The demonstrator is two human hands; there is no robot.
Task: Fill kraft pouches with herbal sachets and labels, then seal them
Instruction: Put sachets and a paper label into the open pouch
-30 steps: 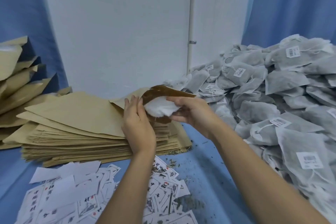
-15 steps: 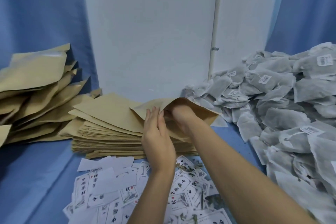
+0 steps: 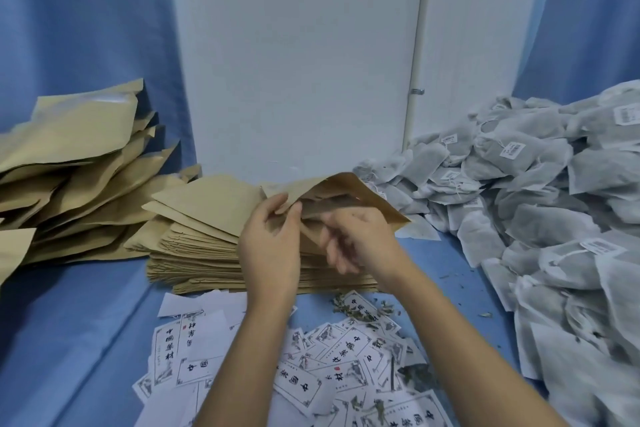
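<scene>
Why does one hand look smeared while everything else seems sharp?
Head view: the right hand is motion-blurred, fingers smeared, by the open brown kraft pouch; the left hand and printed white paper labels are crisp; light is soft, without harsh glare.

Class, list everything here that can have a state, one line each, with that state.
kraft pouch, mouth open, unsealed, atop the stack
left hand, pinches the pouch's lip
right hand, at the pouch mouth, blurred, holding nothing visible
flat pouch stack, unfilled, neatly piled
bulging pouches, heaped at left; seals unclear
sachets, closed, heaped at right
labels, loose, scattered
</scene>
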